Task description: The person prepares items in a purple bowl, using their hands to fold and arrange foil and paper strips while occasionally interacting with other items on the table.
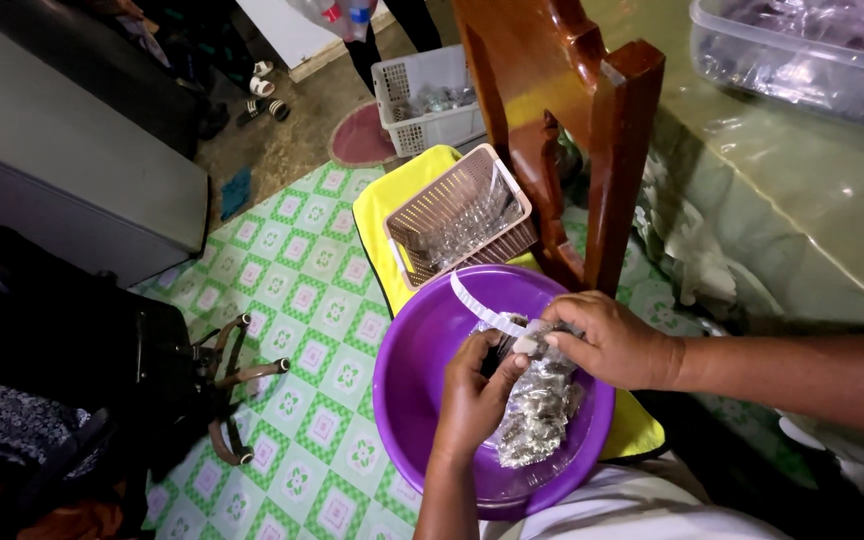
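A clear plastic bag (540, 405) of small dark pieces is held over the purple basin (407, 375), so spills would likely be caught. Its neck is pinched shut by the right hand (607, 340), while the left hand (472, 395) is closed on its side. A white strip (477, 305) curls above the basin. Beyond the basin, a brown basket (462, 215) rests on a yellow board (382, 215).

clear bag (537, 410) contents too small to tell, storage tub (752, 50) cropped

Head view, steeply down, close.
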